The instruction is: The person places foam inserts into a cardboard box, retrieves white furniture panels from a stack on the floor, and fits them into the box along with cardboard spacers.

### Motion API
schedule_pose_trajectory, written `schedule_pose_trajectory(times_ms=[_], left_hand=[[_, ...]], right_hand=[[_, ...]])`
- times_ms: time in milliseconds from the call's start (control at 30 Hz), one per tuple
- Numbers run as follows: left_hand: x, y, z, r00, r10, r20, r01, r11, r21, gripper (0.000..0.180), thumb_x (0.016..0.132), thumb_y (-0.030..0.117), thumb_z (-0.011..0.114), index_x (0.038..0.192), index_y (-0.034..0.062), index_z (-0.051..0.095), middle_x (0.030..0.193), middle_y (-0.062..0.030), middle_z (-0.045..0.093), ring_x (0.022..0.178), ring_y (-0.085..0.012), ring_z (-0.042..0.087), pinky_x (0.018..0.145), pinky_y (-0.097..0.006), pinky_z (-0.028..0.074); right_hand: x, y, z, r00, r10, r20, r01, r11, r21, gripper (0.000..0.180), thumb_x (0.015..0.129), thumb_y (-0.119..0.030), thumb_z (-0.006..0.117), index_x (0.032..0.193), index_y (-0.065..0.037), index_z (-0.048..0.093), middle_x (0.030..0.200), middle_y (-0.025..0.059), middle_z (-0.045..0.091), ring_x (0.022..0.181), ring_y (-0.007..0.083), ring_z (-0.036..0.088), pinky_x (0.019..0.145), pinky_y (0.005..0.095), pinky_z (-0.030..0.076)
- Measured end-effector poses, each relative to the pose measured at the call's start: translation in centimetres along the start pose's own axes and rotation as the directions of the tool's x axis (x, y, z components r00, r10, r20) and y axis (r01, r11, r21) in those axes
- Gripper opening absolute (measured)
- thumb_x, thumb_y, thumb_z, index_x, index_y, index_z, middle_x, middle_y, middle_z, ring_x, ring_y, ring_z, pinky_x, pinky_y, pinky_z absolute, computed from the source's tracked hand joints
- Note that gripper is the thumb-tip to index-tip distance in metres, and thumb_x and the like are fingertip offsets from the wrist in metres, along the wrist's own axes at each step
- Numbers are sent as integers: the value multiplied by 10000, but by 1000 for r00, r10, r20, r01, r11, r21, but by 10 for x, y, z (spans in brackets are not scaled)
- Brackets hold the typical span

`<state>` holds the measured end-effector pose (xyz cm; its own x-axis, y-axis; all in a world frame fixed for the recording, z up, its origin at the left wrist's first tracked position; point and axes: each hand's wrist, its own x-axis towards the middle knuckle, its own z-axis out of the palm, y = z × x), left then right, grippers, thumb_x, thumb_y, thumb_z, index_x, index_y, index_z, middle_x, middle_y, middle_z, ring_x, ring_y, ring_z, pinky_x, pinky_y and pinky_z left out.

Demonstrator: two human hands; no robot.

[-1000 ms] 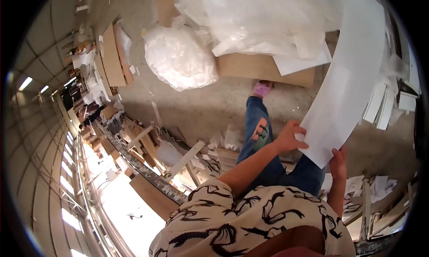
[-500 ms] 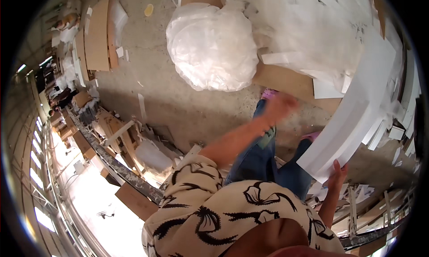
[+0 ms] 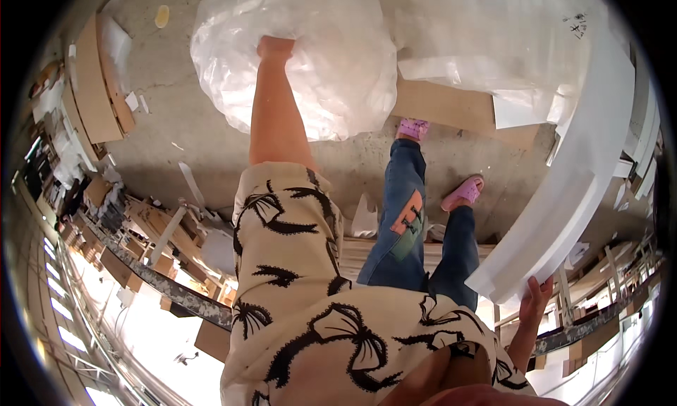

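My left arm stretches forward to a large bulging clear plastic bag (image 3: 331, 74) that holds white material. My left hand (image 3: 276, 47) is at the top of the bag, and its fingers are hidden in the plastic. On the right, my right hand (image 3: 536, 299) grips the near end of a long white strip (image 3: 543, 226), foam or board, with fingers at its edge. The strip runs away from me toward the far right and looks to be more than one layer.
Big plastic-wrapped bundles (image 3: 486, 32) lie beyond on the right, with a brown cardboard sheet (image 3: 448, 102) under their edge. Cardboard panels (image 3: 95, 81) stand at the far left. Behind me runs a worn metal rail (image 3: 162, 282) beside wood and scraps. My feet in pink sandals (image 3: 465, 192) are on concrete.
My left hand has swung forward and left from near my legs onto the plastic bag. My view has shifted right. The right hand keeps hold of the white strip.
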<state>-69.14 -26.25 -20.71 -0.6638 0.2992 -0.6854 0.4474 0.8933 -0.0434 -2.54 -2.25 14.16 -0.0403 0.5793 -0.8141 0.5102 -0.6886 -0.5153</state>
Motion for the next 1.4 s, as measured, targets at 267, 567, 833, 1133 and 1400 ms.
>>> schedule_pose_trajectory(times_ms=[267, 567, 833, 1133, 1400], left_hand=[[-81, 3, -10, 882, -327, -340, 72, 806, -588, 436, 717, 376, 641, 886, -27, 640, 857, -185, 672, 832, -298, 641, 769, -357, 497], [-325, 163, -100, 896, -284, -342, -347, 36, -937, 284, 830, 140, 658, 956, -112, 627, 896, -130, 652, 744, -202, 604, 668, -333, 506], [-601, 298, -25, 210, 914, 346, -35, 361, -932, 648, 835, -24, 570, 1421, 47, 303, 1296, -83, 462, 1134, -194, 458, 975, -353, 377], [-905, 233, 70, -361, 752, 552, -455, 375, -807, 322, 854, -11, 560, 1161, 80, 525, 1174, -63, 550, 1124, -231, 502, 952, -407, 396], [-1076, 209, 105, -577, 535, 617, -379, 494, -782, 320, 883, 85, 560, 1199, 117, 519, 1227, -73, 541, 1135, -248, 512, 937, -474, 423]], right_hand=[[-12, -6, 36, 999, 19, 38, -24, 990, 138, 673, 745, -168, 718, 1297, 19, 383, 1185, 104, 520, 1089, 210, 497, 981, 316, 362], [-102, -11, -4, 940, -128, -316, 143, 990, 23, 526, 660, -123, 783, 1083, 21, 507, 948, 87, 608, 858, 173, 585, 753, 308, 483], [-290, 111, -76, 853, -159, -497, 215, 975, 58, 753, 540, -295, 875, 1133, -10, 509, 970, 119, 612, 908, 209, 587, 814, 324, 470], [-598, 326, -43, 448, -30, -894, 122, 992, 28, 1108, 556, -361, 820, 1442, -158, 186, 1093, 219, 550, 912, 380, 592, 784, 409, 482], [-684, 353, -4, -273, -191, -943, -285, 952, -111, 854, 601, -221, 809, 1356, -188, 412, 1333, 145, 391, 1159, 342, 420, 1037, 479, 294]])
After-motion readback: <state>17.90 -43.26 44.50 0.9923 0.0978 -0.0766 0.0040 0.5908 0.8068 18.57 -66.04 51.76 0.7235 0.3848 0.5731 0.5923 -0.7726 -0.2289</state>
